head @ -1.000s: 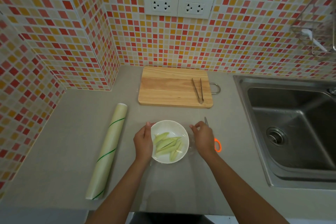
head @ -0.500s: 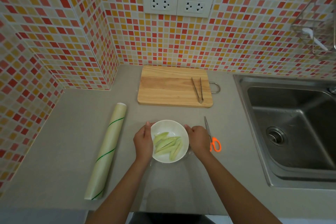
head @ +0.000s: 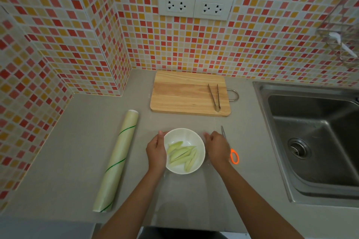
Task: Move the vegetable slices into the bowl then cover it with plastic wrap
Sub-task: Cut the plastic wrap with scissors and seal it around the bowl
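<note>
**Both hands at the bowl of slices, clear wrap spread over it**

A white bowl (head: 184, 150) sits on the grey desk (head: 77, 141) near its front edge, holding the pale green vegetable slices (head: 182, 155), which lie in a loose bunch across its bottom. A sheet of plastic wrap (head: 186, 200) is faintly visible over and around the bowl, its edges showing as thin lines on the desk toward the person. The left hand (head: 156, 153) is pressed against the bowl's left side, fingers curled along the rim. The right hand (head: 217, 148) rests just beside the bowl's right side, fingers bent down onto the film; whether they pinch the wrap or only press it cannot be told.

The roll of plastic wrap (head: 117, 163) lies to the left of the bowl, well apart from it. Orange-handled scissors (head: 231, 151) lie just beside the right hand, partly hidden by it. Behind the bowl, a wooden cutting board (head: 184, 95) carries metal tongs (head: 214, 98) near its right end. A steel sink (head: 318, 141) is set into the desk at the right.
</note>
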